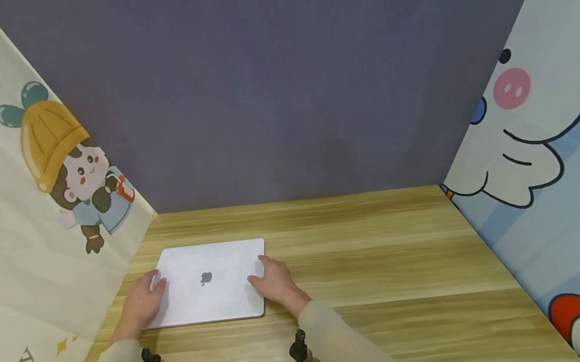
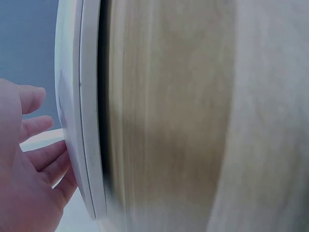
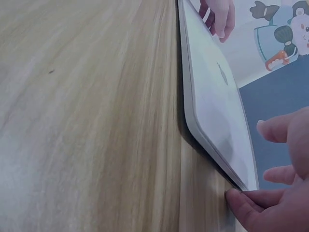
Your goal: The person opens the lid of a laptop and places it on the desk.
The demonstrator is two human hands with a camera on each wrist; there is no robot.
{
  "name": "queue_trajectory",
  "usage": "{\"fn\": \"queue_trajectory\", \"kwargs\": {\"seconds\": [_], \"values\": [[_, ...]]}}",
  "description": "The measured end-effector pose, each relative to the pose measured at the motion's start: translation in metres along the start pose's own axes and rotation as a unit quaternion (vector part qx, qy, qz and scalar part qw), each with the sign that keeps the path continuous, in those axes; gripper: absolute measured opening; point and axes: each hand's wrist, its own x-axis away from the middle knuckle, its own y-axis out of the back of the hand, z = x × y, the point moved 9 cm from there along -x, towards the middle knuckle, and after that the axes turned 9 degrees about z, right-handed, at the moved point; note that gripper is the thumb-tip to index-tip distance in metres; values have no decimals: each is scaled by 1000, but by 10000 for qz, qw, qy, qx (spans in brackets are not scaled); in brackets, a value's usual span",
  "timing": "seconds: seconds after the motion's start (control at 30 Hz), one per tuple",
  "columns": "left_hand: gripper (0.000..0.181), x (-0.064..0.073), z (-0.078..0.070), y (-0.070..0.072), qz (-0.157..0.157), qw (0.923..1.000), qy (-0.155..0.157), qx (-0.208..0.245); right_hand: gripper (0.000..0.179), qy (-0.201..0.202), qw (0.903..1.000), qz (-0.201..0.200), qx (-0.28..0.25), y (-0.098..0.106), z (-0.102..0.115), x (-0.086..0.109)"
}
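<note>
A closed silver laptop [image 1: 212,298] with a dark apple logo on its lid lies on the wooden table, left of the middle. At its left side is my left hand [image 1: 143,303]; the left wrist view shows relaxed fingertips [image 2: 53,157] against the laptop's edge and the thumb raised off the lid. My right hand [image 1: 275,280] is at the opposite short side. Seen from the right wrist, its fingertips [image 3: 236,200] touch the edge near a corner, low by the tabletop, while the thumb stands apart above the lid.
The wooden table [image 1: 376,264] stretches away to the right. A dark grey panel [image 1: 273,92] stands behind it, with cartoon-printed sheets [image 1: 7,184] at the left and right sides. Black wrist-worn devices [image 1: 299,347] sit beside both sleeves.
</note>
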Motion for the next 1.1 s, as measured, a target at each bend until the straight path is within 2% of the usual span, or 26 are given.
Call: {"fn": "queue_trajectory", "kwargs": {"seconds": [0.37,0.53,0.63,0.77,1.0,1.1], "values": [[57,-6,4,-4,153,9993,297,137,62,-185,9995,-4,-240,-6,5,-1],[57,-6,4,-4,176,9986,412,274,63,-296,9972,17,-684,-8,4,0],[60,-7,5,-4,298,9965,521,584,62,-428,9930,-17,-1098,-9,0,-1],[63,-9,6,-1,420,9905,711,1098,58,-545,9810,-116,-1856,-8,-7,-2],[59,-6,11,0,262,9793,1049,1710,54,-567,9388,-209,-3391,-5,-13,0],[57,-5,17,-1,193,9723,1115,2045,53,-613,9240,-245,-3768,-4,-18,1]]}}
